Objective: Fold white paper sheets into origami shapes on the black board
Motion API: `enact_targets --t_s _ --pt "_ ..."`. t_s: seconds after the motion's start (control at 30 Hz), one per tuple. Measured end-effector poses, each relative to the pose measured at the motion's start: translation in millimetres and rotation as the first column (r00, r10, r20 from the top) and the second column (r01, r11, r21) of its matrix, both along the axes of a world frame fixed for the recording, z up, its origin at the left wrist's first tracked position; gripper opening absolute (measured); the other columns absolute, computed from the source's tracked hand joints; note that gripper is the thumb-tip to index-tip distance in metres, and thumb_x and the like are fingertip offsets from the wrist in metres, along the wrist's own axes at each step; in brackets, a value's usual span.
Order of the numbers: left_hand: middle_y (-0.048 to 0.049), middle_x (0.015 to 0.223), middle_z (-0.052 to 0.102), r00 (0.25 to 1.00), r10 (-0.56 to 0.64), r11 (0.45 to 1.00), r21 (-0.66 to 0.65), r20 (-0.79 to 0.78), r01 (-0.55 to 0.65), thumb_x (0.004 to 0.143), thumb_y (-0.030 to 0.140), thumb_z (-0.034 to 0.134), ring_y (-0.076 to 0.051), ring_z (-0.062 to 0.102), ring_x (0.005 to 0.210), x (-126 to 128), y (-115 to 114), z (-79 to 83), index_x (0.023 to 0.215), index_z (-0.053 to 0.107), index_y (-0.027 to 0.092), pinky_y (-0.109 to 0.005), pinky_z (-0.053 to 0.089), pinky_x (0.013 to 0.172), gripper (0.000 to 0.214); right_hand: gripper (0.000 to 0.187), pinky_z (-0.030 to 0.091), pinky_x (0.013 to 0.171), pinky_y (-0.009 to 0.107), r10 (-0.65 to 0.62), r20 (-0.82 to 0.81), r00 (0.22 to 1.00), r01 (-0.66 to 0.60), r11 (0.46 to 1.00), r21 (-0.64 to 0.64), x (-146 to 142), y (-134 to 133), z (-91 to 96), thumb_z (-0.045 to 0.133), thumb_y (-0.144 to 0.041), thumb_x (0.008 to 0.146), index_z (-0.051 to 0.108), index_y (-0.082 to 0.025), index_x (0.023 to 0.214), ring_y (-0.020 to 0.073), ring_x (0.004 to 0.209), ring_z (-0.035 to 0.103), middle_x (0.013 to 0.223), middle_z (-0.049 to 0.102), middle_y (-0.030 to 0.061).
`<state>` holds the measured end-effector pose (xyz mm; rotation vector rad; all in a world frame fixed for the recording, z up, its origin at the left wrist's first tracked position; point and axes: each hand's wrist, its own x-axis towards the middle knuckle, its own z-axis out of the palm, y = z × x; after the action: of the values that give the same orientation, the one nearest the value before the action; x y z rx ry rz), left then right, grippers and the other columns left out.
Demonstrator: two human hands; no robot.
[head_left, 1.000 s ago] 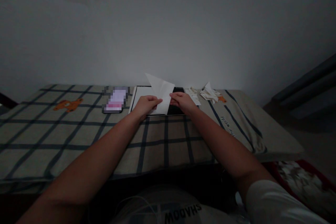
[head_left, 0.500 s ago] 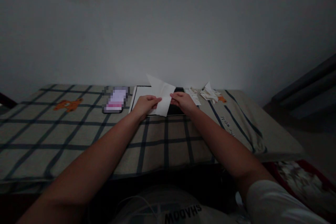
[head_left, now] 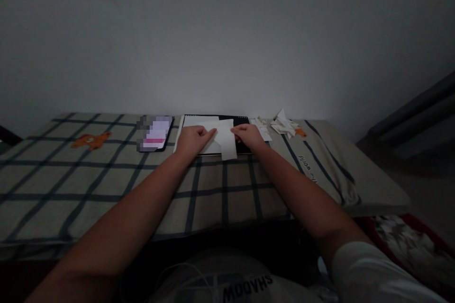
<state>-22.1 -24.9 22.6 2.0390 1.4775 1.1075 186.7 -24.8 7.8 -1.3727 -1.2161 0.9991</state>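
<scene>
Centrally, a white paper sheet [head_left: 226,134] overlay a black-and-white pad [head_left: 243,146] | left hand [head_left: 192,141]: curled, gripping the sheet beneath its thumb | right hand [head_left: 250,136]: nearly closed, pinching its right edge | centre-left: smartphone [head_left: 159,132] lay.

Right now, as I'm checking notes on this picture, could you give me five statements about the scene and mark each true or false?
1. The left hand and right hand both touch the white sheet. True.
2. The phone lies to the right of the right hand. False: it lies to the left of the left hand.
3. A black-and-white board lies beneath the white sheet. True.
4. The cloth is plain all over. False: dark lines cross it.
5. The folded paper pieces lie to the right of the board. True.
</scene>
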Motion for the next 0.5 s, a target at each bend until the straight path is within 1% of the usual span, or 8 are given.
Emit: enact_targets --t_s 0.03,0.1,0.13,0.2,0.27,0.33,0.4,0.5 --pt "-0.0053 0.061 0.064 0.998 -0.025 0.997 0.069 -0.054 0.029 0.082 0.053 0.064 -0.020 0.060 0.066 0 1 -0.7 0.059 0.066 0.020 -0.032 0.045 0.071 0.040 0.009 0.046 0.054 0.024 -0.006 0.087 0.996 0.005 1.000 0.014 1 1 -0.4 0.071 -0.017 0.081 0.071 -0.016 0.072 0.0103 0.051 0.056 0.059 0.066 -0.0009" --pt "-0.0105 0.093 0.074 0.975 -0.143 0.978 0.124 -0.169 0.165 0.085 0.050 0.060 -0.026 0.065 0.093 1 2 -5.2 0.088 0.074 0.018 -0.036 0.046 0.090 0.035 0.010 0.047 0.059 0.027 -0.009 0.245 0.970 -0.001 0.999 0.037 2 1 -1.6 0.071 -0.020 0.082 0.072 -0.018 0.072 0.0124 0.053 0.058 0.059 0.066 -0.0003" --pt "-0.0139 0.115 0.071 0.949 -0.213 0.962 0.119 -0.232 0.245 0.086 0.048 0.060 -0.028 0.062 0.111 3 3 -9.1 0.107 0.072 0.016 -0.039 0.042 0.101 0.040 0.011 0.047 0.061 0.028 -0.010 0.312 0.950 -0.006 0.999 0.049 2 2 -2.4 0.070 -0.022 0.083 0.073 -0.018 0.072 0.0135 0.054 0.060 0.059 0.066 0.0000" --pt "-0.0202 0.148 0.050 0.882 -0.318 0.931 0.061 -0.348 0.360 0.086 0.046 0.060 -0.032 0.043 0.139 7 5 -18.6 0.134 0.057 0.011 -0.042 0.031 0.115 0.061 0.014 0.048 0.066 0.030 -0.022 0.427 0.904 -0.014 0.997 0.081 2 3 -4.7 0.070 -0.024 0.083 0.073 -0.019 0.070 0.0157 0.058 0.062 0.061 0.067 0.0012" --pt "-0.0239 0.158 0.034 0.825 -0.362 0.922 -0.036 -0.434 0.385 0.089 0.046 0.056 -0.034 0.028 0.149 12 6 -27.8 0.145 0.045 0.006 -0.046 0.023 0.119 0.069 0.015 0.048 0.072 0.032 -0.047 0.528 0.848 -0.017 0.993 0.116 2 4 -7.4 0.073 -0.026 0.080 0.072 -0.020 0.067 0.0175 0.064 0.063 0.066 0.068 0.0028" --pt "-0.0249 0.159 0.030 0.777 -0.364 0.922 -0.081 -0.513 0.379 0.094 0.045 0.050 -0.034 0.023 0.151 15 5 -33.8 0.148 0.040 0.004 -0.049 0.018 0.121 0.068 0.013 0.049 0.078 0.033 -0.064 0.620 0.782 -0.025 0.991 0.133 4 4 -9.7 0.076 -0.028 0.078 0.072 -0.020 0.069 0.0190 0.071 0.064 0.072 0.070 0.0045" --pt "-0.0238 0.160 0.029 0.722 -0.336 0.928 -0.081 -0.604 0.364 0.098 0.046 0.044 -0.033 0.022 0.151 17 3 -35.5 0.149 0.038 0.004 -0.048 0.017 0.121 0.067 0.012 0.050 0.082 0.035 -0.065 0.696 0.715 -0.053 0.988 0.147 8 4 -11.0 0.076 -0.029 0.078 0.074 -0.019 0.084 0.0204 0.079 0.064 0.083 0.071 0.0061" --pt "-0.0212 0.162 0.026 0.636 -0.280 0.938 -0.065 -0.719 0.340 0.101 0.050 0.035 -0.031 0.021 0.151 18 0 -33.0 0.151 0.035 0.005 -0.044 0.019 0.122 0.067 0.036 0.050 0.091 0.038 -0.068 0.792 0.607 -0.211 0.947 0.243 17 5 -11.1 0.077 -0.025 0.079 0.070 -0.014 0.112 0.0232 0.098 0.064 0.107 0.071 0.0109"
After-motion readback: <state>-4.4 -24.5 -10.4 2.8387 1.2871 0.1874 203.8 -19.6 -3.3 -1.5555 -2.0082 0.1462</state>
